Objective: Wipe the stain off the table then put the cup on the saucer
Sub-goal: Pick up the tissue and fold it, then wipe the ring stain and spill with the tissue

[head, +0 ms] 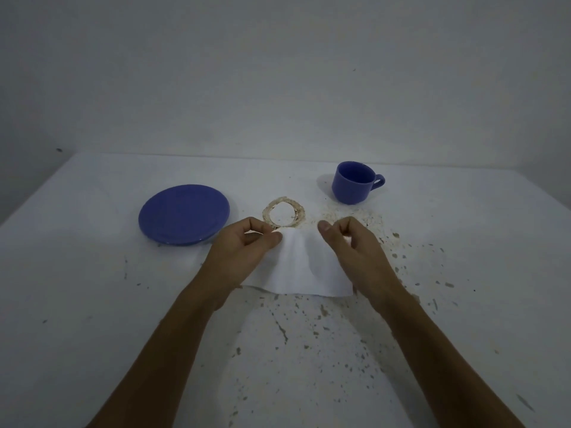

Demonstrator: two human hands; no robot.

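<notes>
A brown ring-shaped stain [283, 211] marks the white table [92, 273] at its middle. A white tissue [304, 268] is stretched just in front of the ring, held up by both hands. My left hand [244, 251] pinches its upper left corner. My right hand [352, 245] grips its right side, thumb raised. An empty blue saucer [184, 214] lies left of the stain. A blue cup [355, 182] stands upright behind and to the right of the stain, with its handle pointing right.
Brown smears and specks [355, 217] spread right of the ring and over the near right part of the table. A plain white wall [278, 72] rises behind the table's far edge.
</notes>
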